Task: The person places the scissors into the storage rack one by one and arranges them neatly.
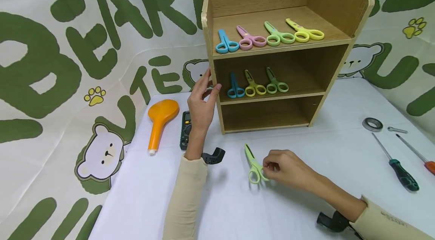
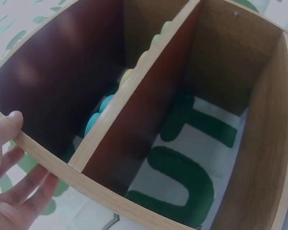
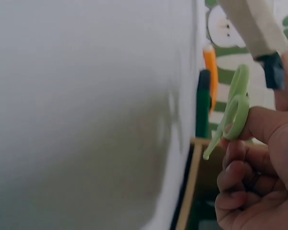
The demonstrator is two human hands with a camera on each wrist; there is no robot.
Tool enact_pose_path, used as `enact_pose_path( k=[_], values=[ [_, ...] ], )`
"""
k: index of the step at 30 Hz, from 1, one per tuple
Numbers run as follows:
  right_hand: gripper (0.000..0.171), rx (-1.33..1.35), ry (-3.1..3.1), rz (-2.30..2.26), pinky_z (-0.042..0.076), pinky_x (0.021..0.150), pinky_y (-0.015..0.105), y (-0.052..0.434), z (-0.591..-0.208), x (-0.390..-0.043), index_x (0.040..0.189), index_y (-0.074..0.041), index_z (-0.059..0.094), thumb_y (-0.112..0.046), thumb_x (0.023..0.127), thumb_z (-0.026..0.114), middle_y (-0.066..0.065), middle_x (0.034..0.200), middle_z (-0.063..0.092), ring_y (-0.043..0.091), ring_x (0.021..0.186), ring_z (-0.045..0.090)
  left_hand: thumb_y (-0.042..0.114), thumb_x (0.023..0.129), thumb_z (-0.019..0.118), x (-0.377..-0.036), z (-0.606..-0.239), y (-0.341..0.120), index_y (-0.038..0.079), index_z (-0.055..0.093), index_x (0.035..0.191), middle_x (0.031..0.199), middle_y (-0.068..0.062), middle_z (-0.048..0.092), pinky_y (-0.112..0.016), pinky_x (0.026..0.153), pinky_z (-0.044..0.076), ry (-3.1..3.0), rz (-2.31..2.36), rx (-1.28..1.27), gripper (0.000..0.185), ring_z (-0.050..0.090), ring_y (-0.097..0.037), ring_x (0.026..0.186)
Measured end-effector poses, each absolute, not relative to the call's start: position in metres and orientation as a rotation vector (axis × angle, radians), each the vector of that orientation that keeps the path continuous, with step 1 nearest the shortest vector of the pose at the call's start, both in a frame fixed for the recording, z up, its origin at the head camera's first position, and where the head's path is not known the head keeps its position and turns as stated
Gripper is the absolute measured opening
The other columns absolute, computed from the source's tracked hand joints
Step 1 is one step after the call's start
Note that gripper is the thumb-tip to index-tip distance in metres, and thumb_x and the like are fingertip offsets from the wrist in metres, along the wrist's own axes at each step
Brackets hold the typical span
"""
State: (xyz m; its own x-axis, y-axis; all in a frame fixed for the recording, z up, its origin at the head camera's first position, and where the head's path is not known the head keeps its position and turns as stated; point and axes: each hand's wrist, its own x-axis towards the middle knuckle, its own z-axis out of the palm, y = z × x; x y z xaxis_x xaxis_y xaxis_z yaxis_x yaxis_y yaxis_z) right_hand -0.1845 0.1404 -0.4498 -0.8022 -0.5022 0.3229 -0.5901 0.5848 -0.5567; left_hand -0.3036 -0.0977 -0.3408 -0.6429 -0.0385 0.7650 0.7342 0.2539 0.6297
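My right hand pinches a pair of light green scissors by a handle loop, above the white tablecloth. In the right wrist view, thumb and finger meet at one loop of these scissors. My left hand holds the left side panel of a wooden shelf, thumb at its front edge and fingers along the outside, as the left wrist view also shows. On the top board lie blue, pink, green and yellow scissors. The middle board bears blue, yellow and green scissors.
Left of the shelf are an orange paddle-shaped object and a black multimeter, partly behind my left arm. To the right lie a tape roll, a bolt, a green-handled screwdriver and an orange-handled one.
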Motion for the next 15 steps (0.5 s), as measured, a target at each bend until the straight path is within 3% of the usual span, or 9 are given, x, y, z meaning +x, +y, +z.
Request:
enact_pose_path(
  k=[7, 15],
  values=[
    [0.034, 0.952, -2.578, 1.004, 0.042, 0.054, 0.012, 0.177, -0.437, -0.174, 0.077, -0.027, 0.063, 0.005, 0.078, 0.073, -0.020, 0.074, 0.050, 0.001, 0.065, 0.051, -0.001, 0.094, 0.067, -0.303, -0.342, -0.098, -0.005, 0.052, 0.142, 0.132, -0.022, 0.060, -0.050, 0.090, 0.056, -1.858, -1.449, -0.624, 0.051, 0.063, -0.033, 0.106],
    [0.033, 0.906, -2.526, 0.892, 0.041, 0.053, 0.012, 0.212, -0.409, -0.174, 0.082, -0.025, 0.067, 0.005, 0.074, 0.078, -0.021, 0.076, 0.052, 0.002, 0.067, 0.052, -0.001, 0.094, 0.067, -0.303, -0.341, -0.098, -0.004, 0.052, 0.142, 0.132, -0.021, 0.060, -0.051, 0.090, 0.056, -1.853, -1.446, -0.628, 0.051, 0.063, -0.032, 0.106]
  ],
)
